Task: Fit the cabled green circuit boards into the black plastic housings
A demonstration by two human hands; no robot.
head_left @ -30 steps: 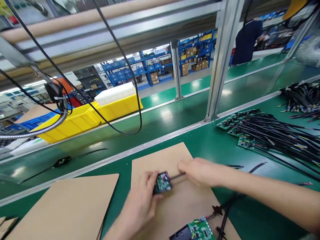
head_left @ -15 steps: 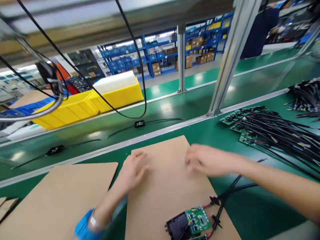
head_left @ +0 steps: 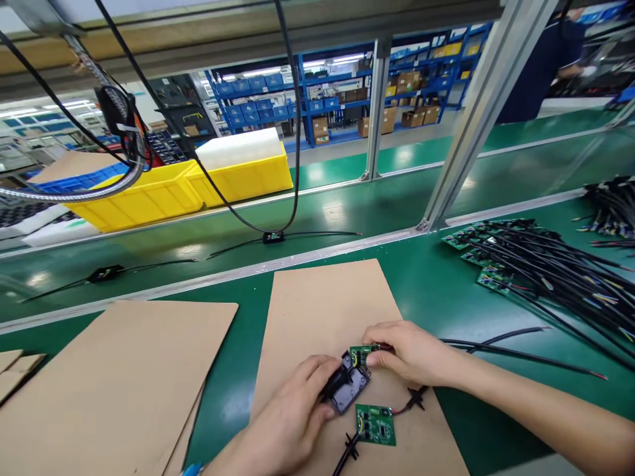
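Our left hand [head_left: 297, 406] is clamped on a small black case [head_left: 350, 391], low in the middle of the frame, with the fingers on top and the thumb underneath. We can see the pale gray inside of the case. Our right hand [head_left: 414, 350] is just to the right and a bit higher up. Its thumb and finger pinch a little green board [head_left: 358, 356] near the end where its wires are. The green board is right by the top edge of the case, but we can't tell if the two touch.

Under our hands lies a big brown sheet [head_left: 317, 297] on the green table [head_left: 421, 284]. Below our right hand, a second board [head_left: 376, 424] lies flat on the sheet, with black cords at two sides.

Another brown sheet [head_left: 114, 377] is at the lower left. On the right side of the frame we see a big pile of boards with long black cords [head_left: 546, 264]. Two small black boxes with wires, one near the middle [head_left: 273, 237] and one at the left [head_left: 105, 274], lie past the metal strip [head_left: 317, 254]. Yellow bins [head_left: 243, 178] sit at the upper left.
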